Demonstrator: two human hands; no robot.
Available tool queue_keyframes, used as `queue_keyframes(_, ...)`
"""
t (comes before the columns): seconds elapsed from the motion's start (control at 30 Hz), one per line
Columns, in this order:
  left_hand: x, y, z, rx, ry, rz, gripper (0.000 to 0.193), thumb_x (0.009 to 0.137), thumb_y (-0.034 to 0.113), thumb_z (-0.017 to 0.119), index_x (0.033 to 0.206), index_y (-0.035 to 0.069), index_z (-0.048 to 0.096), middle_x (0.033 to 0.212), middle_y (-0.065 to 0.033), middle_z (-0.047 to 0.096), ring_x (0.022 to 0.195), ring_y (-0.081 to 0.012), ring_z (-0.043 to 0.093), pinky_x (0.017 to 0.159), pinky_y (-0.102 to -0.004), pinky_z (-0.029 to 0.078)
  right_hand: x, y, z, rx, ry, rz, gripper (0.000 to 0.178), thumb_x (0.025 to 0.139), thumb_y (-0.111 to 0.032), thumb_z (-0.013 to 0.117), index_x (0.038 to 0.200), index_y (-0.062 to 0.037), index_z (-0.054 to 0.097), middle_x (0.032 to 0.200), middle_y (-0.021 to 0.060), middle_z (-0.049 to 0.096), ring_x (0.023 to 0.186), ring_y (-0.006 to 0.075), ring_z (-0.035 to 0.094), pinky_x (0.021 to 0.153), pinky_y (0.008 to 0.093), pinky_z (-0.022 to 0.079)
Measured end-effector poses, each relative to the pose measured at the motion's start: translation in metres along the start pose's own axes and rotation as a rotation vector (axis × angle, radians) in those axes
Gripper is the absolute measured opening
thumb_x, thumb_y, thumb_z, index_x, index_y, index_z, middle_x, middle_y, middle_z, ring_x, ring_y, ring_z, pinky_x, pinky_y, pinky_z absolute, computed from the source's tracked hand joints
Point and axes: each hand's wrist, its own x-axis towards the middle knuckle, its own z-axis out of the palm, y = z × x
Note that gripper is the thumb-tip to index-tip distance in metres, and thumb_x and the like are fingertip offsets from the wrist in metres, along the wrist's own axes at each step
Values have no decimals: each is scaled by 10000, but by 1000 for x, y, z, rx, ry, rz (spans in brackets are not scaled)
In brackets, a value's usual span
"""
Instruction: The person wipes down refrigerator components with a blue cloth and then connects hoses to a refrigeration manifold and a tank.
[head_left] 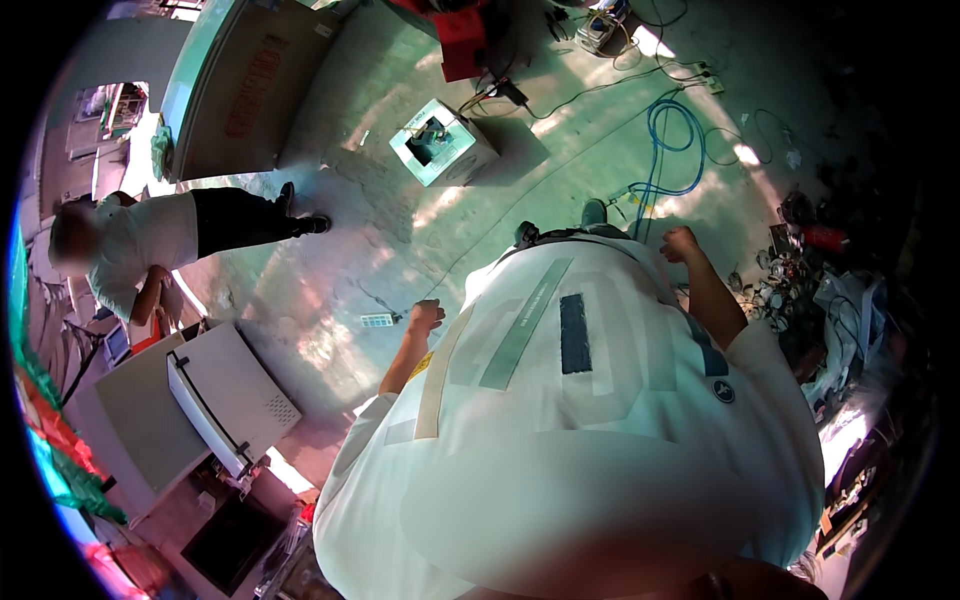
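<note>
Both of my arms hang at my sides while I stand. My left hand [427, 315] is loosely bent with its fingers partly apart, and nothing shows in it. On the floor beside it lies a small white and blue power strip [378, 320]. My right hand [681, 244] is curled closed, with no object visible in it. It is nearest to a coil of blue hose [672, 150] on the floor ahead. In front of me stands a white box-shaped casing [462, 150] with an opening in its top and cables inside.
A person in a white top [150, 240] stands at left, near a large cabinet [250, 90]. A white appliance with a door [235, 390] is at lower left. Red equipment [460, 45] stands at the far side, with thin cables across the floor. Piled metal parts [785, 280] lie at right.
</note>
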Motion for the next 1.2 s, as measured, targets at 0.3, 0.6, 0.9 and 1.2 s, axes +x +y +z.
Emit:
queue_keyframes(0.3,-28,240,42,-254,106,155,320,968,293,579,1177,62,654,910,-24,680,808,-134,660,674,-317,516,56,-25,-29,92,-25,-232,241,971,-230,622,1072,-17,670,910,161,726,552,204,630,497,340,538)
queue_keyframes(0.6,-30,346,72,25,65,317,323,937,305,580,1072,33,689,879,-34,685,793,-139,663,644,-309,507,91,38,-93,449,39,-172,234,995,-218,576,1074,-12,653,819,111,679,636,211,671,519,340,528)
queue_keyframes(0.9,84,393,129,-4,-197,140,303,943,285,658,1107,30,670,892,-46,681,716,-145,654,580,-313,496,247,306,-157,165,174,-492,258,991,-225,572,770,-94,540,595,26,513,474,121,449,423,299,298)
queue_keyframes(1.2,115,388,58,64,-39,38,362,937,323,652,1043,-18,711,858,-126,713,702,-230,677,636,-380,544,196,-2,-85,24,-9,-346,288,998,-267,600,869,-19,666,675,18,575,525,121,523,436,291,358)
